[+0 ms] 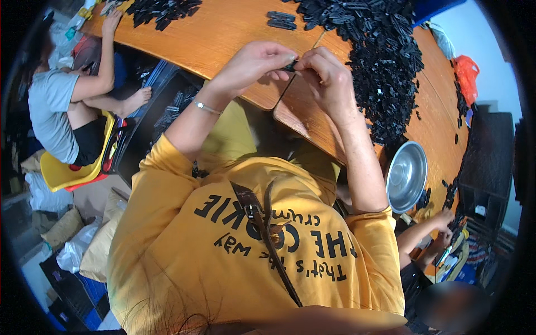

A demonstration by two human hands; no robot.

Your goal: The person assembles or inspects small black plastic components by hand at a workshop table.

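Note:
Above the near edge of the wooden table, my two hands meet at a small black piece (290,66), mostly hidden by the fingertips. My left hand (254,66) pinches it between thumb and fingers. From the other side, my right hand (328,75) closes on it with bent fingers and thumb. The piece looks like the loose black parts in the large heap (385,72) just right of my right hand. A few longer black pieces (281,20) lie side by side beyond my hands.
The orange-brown table (234,28) has a seam near my hands. A steel bowl (406,176) stands at its right edge. Another black pile (162,12) lies far left. One person sits left on a yellow chair (58,167); another person's hands (444,223) work at right. A red bag (467,78) sits far right.

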